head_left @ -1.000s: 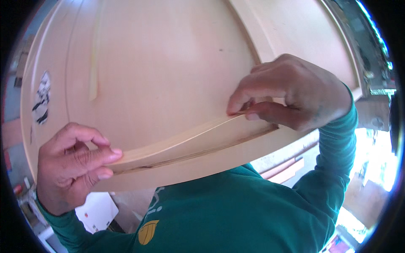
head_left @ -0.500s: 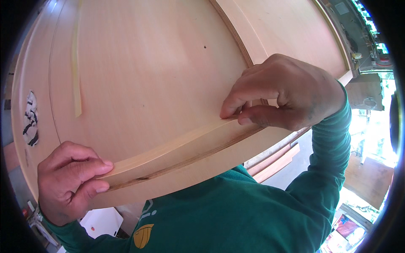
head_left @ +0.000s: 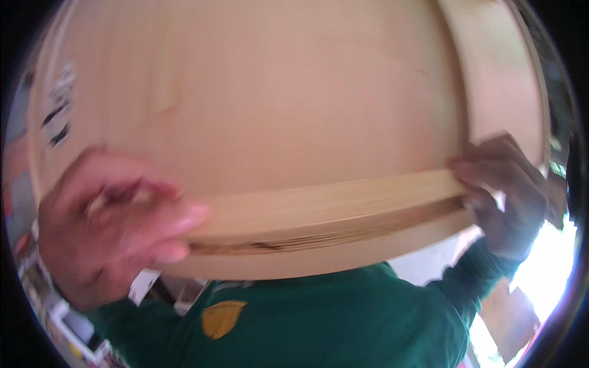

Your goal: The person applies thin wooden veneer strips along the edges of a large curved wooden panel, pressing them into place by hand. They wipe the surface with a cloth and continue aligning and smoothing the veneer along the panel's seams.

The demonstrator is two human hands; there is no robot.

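Observation:
A pale thin wooden strip (head_left: 337,199) runs along the near edge of a plywood panel (head_left: 307,144). At its left end, my left hand (head_left: 110,227) is closed, thumb and fingers pinching the strip. My right hand (head_left: 506,190) pinches the strip's right end, close to a raised dark-edged board (head_left: 455,67). Below the strip shows the layered plywood edge (head_left: 325,239), with a dark mark toward its left. Both hands are blurred by motion, the left one more.
A crumpled black-and-white cloth (head_left: 59,110) lies on the far-left part of the wood surface. Another pale strip (head_left: 165,70) rests on the panel, blurred. A lighter wooden band (head_left: 300,264) curves along the front, close to my green shirt (head_left: 319,313).
My view has shifted and come closer, and now blurs. My right hand appears farther right and lower, my left hand slightly higher. Both keep their pinch on the strip.

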